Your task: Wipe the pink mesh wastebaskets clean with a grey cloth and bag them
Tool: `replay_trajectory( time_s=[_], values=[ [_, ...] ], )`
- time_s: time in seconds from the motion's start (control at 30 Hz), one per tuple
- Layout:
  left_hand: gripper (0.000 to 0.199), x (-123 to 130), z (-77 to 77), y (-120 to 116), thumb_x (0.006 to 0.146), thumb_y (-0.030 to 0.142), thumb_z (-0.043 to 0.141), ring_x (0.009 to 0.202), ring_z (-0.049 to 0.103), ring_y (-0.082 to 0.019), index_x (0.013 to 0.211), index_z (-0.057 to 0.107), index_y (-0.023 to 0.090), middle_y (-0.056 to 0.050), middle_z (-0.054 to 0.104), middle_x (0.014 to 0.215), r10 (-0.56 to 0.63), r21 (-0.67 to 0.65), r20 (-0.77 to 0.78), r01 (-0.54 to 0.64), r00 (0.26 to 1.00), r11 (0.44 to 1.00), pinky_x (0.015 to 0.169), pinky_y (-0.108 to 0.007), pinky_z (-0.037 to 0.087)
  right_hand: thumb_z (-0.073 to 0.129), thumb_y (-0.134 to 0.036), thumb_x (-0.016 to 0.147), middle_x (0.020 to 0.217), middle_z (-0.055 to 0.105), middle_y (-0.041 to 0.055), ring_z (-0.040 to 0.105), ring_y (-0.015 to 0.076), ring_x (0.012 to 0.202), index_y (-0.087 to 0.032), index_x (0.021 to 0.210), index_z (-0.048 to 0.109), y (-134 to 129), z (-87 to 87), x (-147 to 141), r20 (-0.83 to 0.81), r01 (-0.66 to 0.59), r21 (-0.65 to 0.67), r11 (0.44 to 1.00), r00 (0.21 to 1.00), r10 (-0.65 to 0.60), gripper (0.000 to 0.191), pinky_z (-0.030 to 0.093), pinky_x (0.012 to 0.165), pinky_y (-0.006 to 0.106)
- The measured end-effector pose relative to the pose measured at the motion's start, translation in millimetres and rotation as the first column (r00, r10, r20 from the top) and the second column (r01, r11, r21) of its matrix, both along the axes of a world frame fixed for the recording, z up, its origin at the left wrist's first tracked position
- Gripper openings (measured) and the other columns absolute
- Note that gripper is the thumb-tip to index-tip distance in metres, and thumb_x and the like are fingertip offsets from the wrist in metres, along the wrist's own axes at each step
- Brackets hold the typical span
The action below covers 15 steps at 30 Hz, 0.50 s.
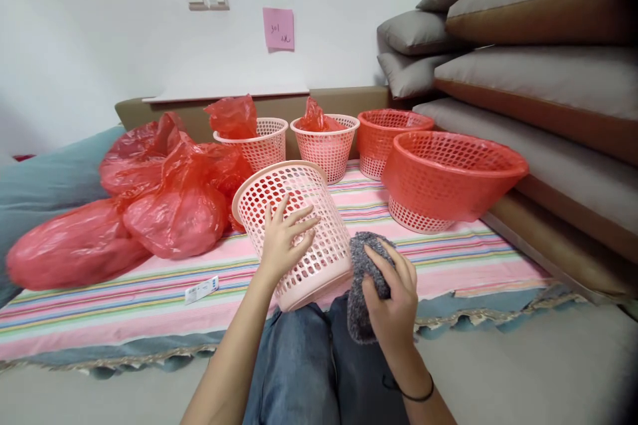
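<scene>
A pink perforated plastic basket is tilted in front of me, with its lower edge just above my knees. My left hand lies against the near side of it, fingers spread apart over the holes. In my right hand is a grey fuzzy cloth, gripped between thumb and fingers. The cloth is right beside the basket's bottom edge on the right; whether they touch I cannot tell.
Two pink baskets with red bags inside stand at the back. Two more baskets, lined with red bags, stand at right near stacked cushions. Full red plastic bags lie left. A white label lies on the striped cloth.
</scene>
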<state>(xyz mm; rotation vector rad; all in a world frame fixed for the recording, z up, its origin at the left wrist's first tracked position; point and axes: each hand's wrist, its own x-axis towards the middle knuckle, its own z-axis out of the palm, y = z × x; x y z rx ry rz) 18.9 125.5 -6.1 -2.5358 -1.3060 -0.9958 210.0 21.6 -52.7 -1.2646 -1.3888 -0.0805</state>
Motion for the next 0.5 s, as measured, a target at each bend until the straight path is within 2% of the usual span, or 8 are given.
replay_trajectory(
  time_s=[0.1,0.13,0.2,0.3,0.4,0.5],
  values=[
    [0.030,1.5,3.2,-2.0,0.095,0.034,0.048,0.146,0.023,-0.031,0.118,0.067,0.036,0.007,0.063,0.133,0.012,-0.003,-0.042,-0.012,0.999,1.000,0.116,-0.063,0.012,0.051,-0.017,0.085,0.139,0.053,0.0072,0.046,0.0296,0.128,-0.026,0.129,0.053,-12.1,10.3,-26.4,0.159,-0.177,-0.007,0.984,0.972,0.176,0.044,0.037,0.107,0.056],
    [0.031,1.4,4.7,-2.9,0.096,0.033,0.046,0.146,0.023,-0.031,0.119,0.067,0.036,0.008,0.062,0.134,0.019,-0.006,-0.064,-0.020,0.998,1.000,0.117,-0.062,0.013,0.053,-0.018,0.084,0.141,0.052,0.0064,0.044,0.0312,0.130,-0.027,0.128,0.052,-14.0,10.9,-36.3,0.217,-0.202,-0.027,0.979,0.955,0.203,0.045,0.037,0.107,0.058],
    [0.033,0.5,7.4,-5.0,0.098,0.032,0.043,0.146,0.023,-0.032,0.119,0.067,0.036,0.008,0.062,0.134,0.033,-0.008,-0.091,-0.034,0.995,0.999,0.117,-0.061,0.013,0.059,-0.024,0.083,0.142,0.051,0.0052,0.038,0.0359,0.134,-0.029,0.127,0.054,-14.2,7.9,-52.2,0.300,-0.178,-0.055,0.983,0.936,0.186,0.045,0.034,0.106,0.063],
    [0.032,-1.4,9.7,-7.8,0.097,0.033,0.043,0.145,0.024,-0.034,0.118,0.068,0.035,0.008,0.062,0.134,0.044,-0.014,-0.097,-0.045,0.994,0.999,0.117,-0.062,0.013,0.064,-0.035,0.082,0.145,0.048,0.0053,0.028,0.0410,0.139,-0.031,0.130,0.054,-9.5,-1.1,-61.4,0.332,-0.121,-0.060,0.991,0.934,0.134,0.050,0.027,0.107,0.069],
    [0.034,-0.7,9.4,-7.9,0.098,0.032,0.040,0.146,0.023,-0.032,0.119,0.067,0.035,0.008,0.061,0.135,0.038,-0.026,-0.092,-0.041,0.995,0.999,0.117,-0.062,0.013,0.062,-0.032,0.084,0.147,0.047,0.0045,0.025,0.0391,0.142,-0.032,0.132,0.053,-4.4,-6.9,-56.7,0.332,-0.121,-0.054,0.991,0.934,0.132,0.048,0.026,0.109,0.068],
    [0.031,3.7,6.7,-4.1,0.096,0.033,0.046,0.146,0.023,-0.031,0.117,0.068,0.037,0.007,0.063,0.133,0.014,-0.024,-0.050,-0.015,0.999,1.000,0.116,-0.065,0.011,0.059,-0.028,0.087,0.148,0.045,0.0045,0.028,0.0348,0.142,-0.030,0.131,0.055,2.7,-9.3,-45.0,0.244,-0.107,-0.052,0.993,0.963,0.117,0.044,0.030,0.110,0.063]
  ],
)
